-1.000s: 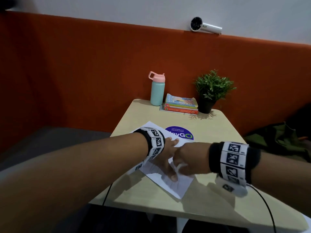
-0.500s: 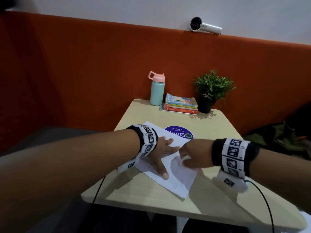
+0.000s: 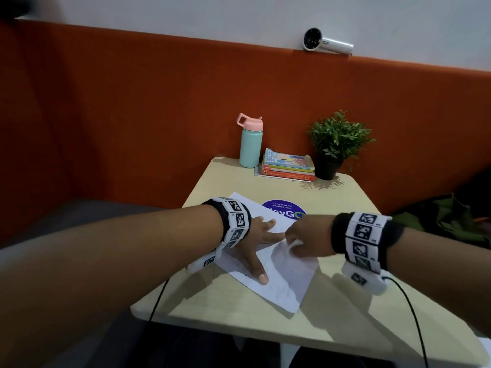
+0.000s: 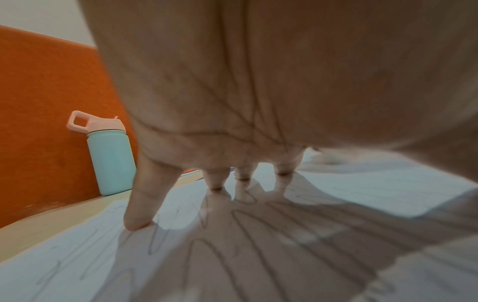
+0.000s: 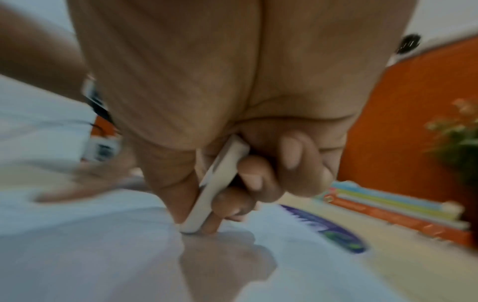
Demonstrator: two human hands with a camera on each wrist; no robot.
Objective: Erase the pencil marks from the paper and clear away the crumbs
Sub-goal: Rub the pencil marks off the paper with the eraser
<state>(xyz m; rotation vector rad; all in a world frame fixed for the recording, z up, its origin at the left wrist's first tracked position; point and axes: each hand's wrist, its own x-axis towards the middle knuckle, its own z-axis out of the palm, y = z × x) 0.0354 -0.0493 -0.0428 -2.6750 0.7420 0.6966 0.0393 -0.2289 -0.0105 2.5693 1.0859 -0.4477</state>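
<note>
A white sheet of paper (image 3: 285, 280) with looping pencil marks (image 4: 232, 251) lies slanted on the beige table (image 3: 239, 317). My left hand (image 3: 255, 243) lies flat on the paper (image 4: 362, 194) with its fingers spread, pressing it down. My right hand (image 3: 303, 239) pinches a flat white eraser (image 5: 217, 183) between thumb and fingers, and the eraser's tip touches the paper (image 5: 77, 235) near its right edge. In the head view only a blurred white bit of the eraser (image 3: 295, 245) shows under the knuckles. I see no crumbs plainly.
At the table's far edge stand a teal bottle (image 3: 250, 144) with a pink lid, a stack of books (image 3: 288, 166) and a potted plant (image 3: 336, 144). A round purple sticker (image 3: 283, 209) lies beyond the paper. An orange partition rises behind; cables hang off the near edge.
My right hand with the eraser has moved away from me and rightward across the paper. My left hand has slid farther up the sheet, still pressing flat.
</note>
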